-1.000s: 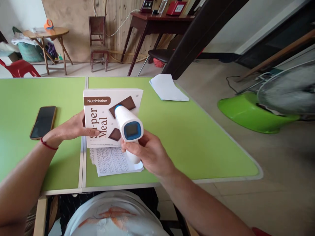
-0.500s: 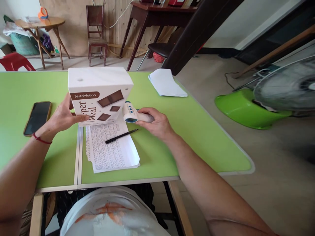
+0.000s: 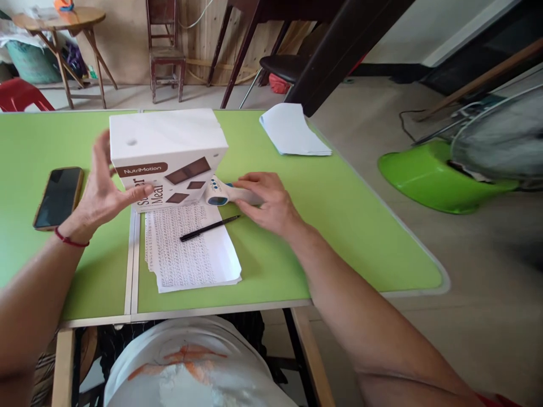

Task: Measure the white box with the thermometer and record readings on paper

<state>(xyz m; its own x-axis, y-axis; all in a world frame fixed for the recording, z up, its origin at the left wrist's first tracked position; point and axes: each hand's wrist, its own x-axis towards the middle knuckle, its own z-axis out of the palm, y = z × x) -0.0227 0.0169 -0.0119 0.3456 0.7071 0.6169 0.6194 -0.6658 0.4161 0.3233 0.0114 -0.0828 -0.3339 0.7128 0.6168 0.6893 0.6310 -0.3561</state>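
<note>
A white NutriMotion box [image 3: 169,133] with brown bar pictures stands by the top of the written sheets [image 3: 182,254]. My left hand [image 3: 102,192] is at its left side, fingers spread and apart from the edge, thumb in front of the printed face. Whether it still touches the box is hard to tell. Low over the table, right against the box's lower right side, is a white and blue infrared thermometer [image 3: 220,192]. The fingers and thumb of my right hand [image 3: 271,203] are around its handle. A black pen [image 3: 207,228] lies across the sheets.
A phone [image 3: 59,198] lies left on the green table [image 3: 339,243]. More white paper [image 3: 292,129] is at the far edge. Beyond the table's right side are a green stool [image 3: 436,175] and a fan [image 3: 504,141]. A dark slanted post [image 3: 352,51] rises behind.
My left fingers have come out from behind the box and spread. The box sits slightly lower and turned a little. My right hand has lowered the thermometer, and its fingers have straightened somewhat.
</note>
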